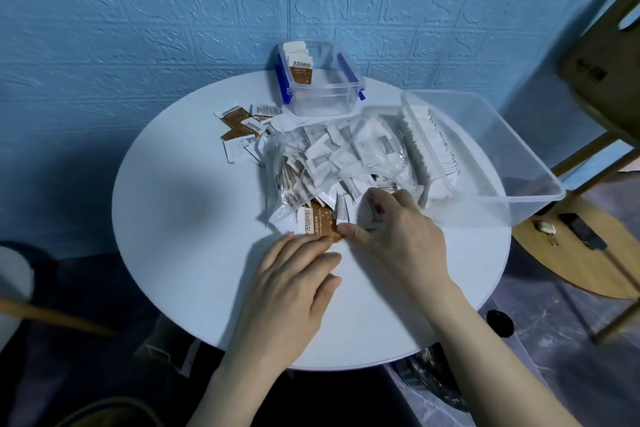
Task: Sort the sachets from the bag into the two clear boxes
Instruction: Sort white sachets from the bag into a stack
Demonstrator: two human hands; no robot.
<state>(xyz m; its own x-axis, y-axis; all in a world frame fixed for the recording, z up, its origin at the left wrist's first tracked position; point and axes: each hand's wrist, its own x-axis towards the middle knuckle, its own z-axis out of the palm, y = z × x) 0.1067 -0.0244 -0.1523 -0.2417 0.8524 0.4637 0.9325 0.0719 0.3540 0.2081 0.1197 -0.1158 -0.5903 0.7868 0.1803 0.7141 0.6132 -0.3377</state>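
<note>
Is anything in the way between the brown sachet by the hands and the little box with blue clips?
Yes. The bag full of sachets lies on the table between the brown sachet and the little box. It is low, so lifting the sachet over it should work.

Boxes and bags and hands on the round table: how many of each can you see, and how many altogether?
Clear boxes: 2, the small box with blue clips and the big clear box
Plastic bags of sachets: 1, the bag
Hands: 2, the left hand and the right hand
Total: 5
</note>
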